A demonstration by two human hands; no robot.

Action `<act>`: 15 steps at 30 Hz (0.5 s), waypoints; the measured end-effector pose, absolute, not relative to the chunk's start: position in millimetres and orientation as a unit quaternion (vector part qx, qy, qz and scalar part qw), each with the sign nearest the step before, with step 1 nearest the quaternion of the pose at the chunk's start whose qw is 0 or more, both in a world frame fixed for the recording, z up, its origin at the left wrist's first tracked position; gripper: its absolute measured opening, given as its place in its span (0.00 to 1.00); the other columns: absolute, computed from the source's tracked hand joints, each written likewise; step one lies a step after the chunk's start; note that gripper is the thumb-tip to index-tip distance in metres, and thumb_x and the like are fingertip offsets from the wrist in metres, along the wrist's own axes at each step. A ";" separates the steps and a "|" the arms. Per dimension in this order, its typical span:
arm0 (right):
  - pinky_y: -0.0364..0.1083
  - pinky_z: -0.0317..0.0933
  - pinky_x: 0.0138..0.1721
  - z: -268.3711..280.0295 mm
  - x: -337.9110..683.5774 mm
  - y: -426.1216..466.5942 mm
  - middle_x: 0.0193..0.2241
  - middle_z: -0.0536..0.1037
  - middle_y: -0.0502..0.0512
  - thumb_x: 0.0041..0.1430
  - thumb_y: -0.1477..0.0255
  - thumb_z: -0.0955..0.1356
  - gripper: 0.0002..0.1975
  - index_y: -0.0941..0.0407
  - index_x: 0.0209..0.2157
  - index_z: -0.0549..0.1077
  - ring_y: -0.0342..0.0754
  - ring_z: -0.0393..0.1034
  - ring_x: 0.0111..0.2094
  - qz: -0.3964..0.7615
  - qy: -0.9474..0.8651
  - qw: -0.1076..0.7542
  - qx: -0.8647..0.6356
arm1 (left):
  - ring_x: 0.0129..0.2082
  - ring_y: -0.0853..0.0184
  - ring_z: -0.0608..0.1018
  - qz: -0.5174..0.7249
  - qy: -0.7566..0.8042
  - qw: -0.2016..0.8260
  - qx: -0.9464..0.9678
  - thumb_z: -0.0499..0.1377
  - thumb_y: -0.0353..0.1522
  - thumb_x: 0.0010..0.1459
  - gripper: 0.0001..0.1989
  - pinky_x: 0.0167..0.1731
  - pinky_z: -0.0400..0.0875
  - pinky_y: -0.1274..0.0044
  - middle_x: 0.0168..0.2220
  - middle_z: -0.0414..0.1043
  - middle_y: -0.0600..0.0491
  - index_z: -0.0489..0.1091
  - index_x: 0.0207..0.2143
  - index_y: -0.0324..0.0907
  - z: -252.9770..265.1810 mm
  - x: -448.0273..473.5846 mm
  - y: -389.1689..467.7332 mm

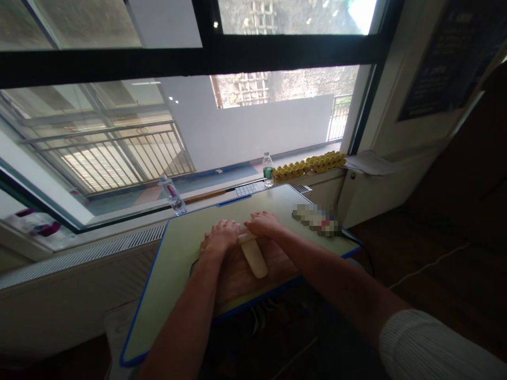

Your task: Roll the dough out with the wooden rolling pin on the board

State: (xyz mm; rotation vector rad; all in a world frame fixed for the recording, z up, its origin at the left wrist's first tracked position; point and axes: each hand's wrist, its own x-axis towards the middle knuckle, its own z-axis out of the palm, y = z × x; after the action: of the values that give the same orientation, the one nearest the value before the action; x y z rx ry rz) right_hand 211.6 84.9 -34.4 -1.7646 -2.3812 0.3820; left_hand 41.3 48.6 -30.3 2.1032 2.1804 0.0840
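A pale dough-like roll (255, 259) lies on a wooden board (277, 258) on the green table (174, 274). My left hand (222, 236) rests palm down at the board's far left edge, on or just past the far end of the roll. My right hand (264, 224) lies flat beside it, fingers pointing left over the roll's far end. Both hands press downward and touch each other near the fingertips. Whether a rolling pin sits under the palms is hidden.
A blurred-out object (317, 219) lies at the table's right side. On the window sill stand a tipped clear bottle (172, 195), an upright water bottle (268, 170), a row of yellow pieces (309, 164) and papers (370, 162). A white cable (428, 266) crosses the dark floor.
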 end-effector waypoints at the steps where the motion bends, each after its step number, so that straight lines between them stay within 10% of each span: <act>1: 0.59 0.61 0.63 -34.3 211.6 85.1 0.66 0.72 0.64 0.71 0.53 0.59 0.28 0.52 0.62 0.75 0.61 0.66 0.66 0.129 -0.794 0.076 -0.589 | 0.71 0.52 0.65 0.031 0.727 0.061 0.684 0.39 0.46 0.72 0.31 0.67 0.62 0.52 0.74 0.60 0.45 0.65 0.68 0.50 -29.2 42.0 48.4; 15: 0.62 0.62 0.61 -37.0 212.6 81.2 0.65 0.73 0.65 0.73 0.55 0.58 0.28 0.55 0.62 0.74 0.63 0.67 0.64 0.101 -0.800 0.097 -0.583 | 0.68 0.51 0.70 0.039 0.748 0.059 0.660 0.43 0.44 0.71 0.27 0.65 0.65 0.50 0.70 0.66 0.46 0.71 0.63 0.52 -18.2 49.8 48.3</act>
State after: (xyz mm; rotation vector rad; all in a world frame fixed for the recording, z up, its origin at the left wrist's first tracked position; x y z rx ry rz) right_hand 212.6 81.2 -37.0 -1.7271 -2.3703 0.2983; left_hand 49.8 48.3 -18.2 1.9982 2.2662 0.1188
